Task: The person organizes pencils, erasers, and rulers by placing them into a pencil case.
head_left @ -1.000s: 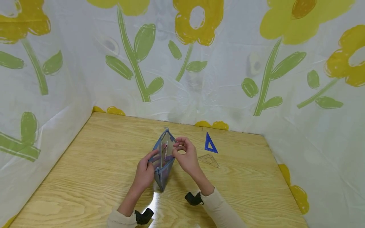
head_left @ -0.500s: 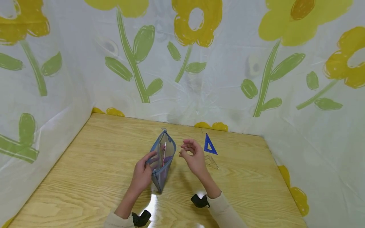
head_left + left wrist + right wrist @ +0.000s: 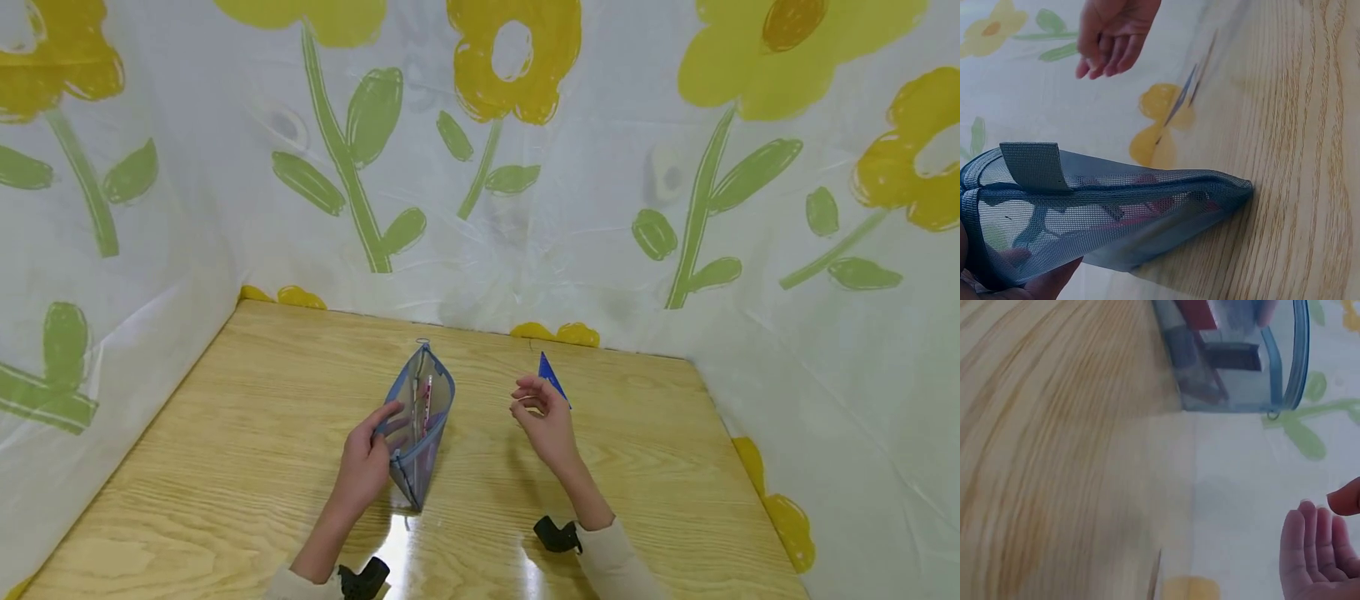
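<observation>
A blue-grey mesh pencil case (image 3: 429, 461) stands on the table with its zip mouth spread wide. Inside it a pink patterned pencil (image 3: 427, 406) shows, with other slim items. My left hand (image 3: 362, 468) grips the case's left side, thumb outside and fingers in at the mouth. In the left wrist view the case's mesh end (image 3: 1104, 222) carries a fabric tab. Right of the case my right hand (image 3: 550, 425) hovers with nothing in it, its fingers loosely bent. Behind its fingertips lies a blue set square (image 3: 548, 367), partly covered. The clear set square is hidden behind the right hand.
The wooden table (image 3: 225, 433) ends at a white curtain (image 3: 585, 250) printed with yellow flowers, at the back and both sides. Each sleeve has a black wrist mount, the left mount (image 3: 365, 578) and the right mount (image 3: 556, 534).
My right hand has left the case's right rim and moved right, now over the set squares. The left hand keeps hold of the case, which has shifted slightly left.
</observation>
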Available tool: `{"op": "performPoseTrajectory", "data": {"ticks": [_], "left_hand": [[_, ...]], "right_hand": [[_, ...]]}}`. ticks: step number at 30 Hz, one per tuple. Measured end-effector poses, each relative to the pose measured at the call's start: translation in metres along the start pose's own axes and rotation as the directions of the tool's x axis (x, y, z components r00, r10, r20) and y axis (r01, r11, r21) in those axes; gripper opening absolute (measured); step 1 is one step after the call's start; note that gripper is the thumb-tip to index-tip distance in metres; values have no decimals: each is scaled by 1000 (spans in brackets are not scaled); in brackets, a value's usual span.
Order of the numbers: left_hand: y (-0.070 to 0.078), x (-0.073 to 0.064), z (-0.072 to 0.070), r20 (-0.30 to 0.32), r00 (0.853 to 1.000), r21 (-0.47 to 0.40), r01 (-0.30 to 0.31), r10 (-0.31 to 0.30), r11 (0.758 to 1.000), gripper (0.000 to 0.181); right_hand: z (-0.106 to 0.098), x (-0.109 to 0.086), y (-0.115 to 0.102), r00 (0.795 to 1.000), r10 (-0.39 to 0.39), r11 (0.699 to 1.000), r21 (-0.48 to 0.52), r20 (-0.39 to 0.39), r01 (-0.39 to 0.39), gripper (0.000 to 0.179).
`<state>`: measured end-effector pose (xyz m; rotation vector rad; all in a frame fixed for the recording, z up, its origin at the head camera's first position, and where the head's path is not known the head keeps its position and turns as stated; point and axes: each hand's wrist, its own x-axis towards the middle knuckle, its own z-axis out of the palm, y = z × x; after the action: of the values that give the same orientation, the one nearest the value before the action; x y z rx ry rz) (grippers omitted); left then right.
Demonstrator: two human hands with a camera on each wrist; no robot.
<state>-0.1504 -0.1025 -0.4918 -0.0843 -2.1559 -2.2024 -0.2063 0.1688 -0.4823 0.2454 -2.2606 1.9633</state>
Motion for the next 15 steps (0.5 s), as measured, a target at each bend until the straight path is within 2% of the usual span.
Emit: {"op": "performPoseTrajectory", "data": {"ticks": [3,8,15], "left_hand": [[-1,1,-2,0,1000,9,8,-8,1000,55],[0,2,-2,8,1000,9,-15,15,1000,55],[0,2,0,14,1000,2,-27,27,1000,55]], "right_hand": [[-10,-2,5,999,27,999,-36,-17,-28,26],[-27,-5,13,997,61,991,-118,-43,-65,25],[-51,-1,22,996,54,965,-254,-73,-71,30]]}}
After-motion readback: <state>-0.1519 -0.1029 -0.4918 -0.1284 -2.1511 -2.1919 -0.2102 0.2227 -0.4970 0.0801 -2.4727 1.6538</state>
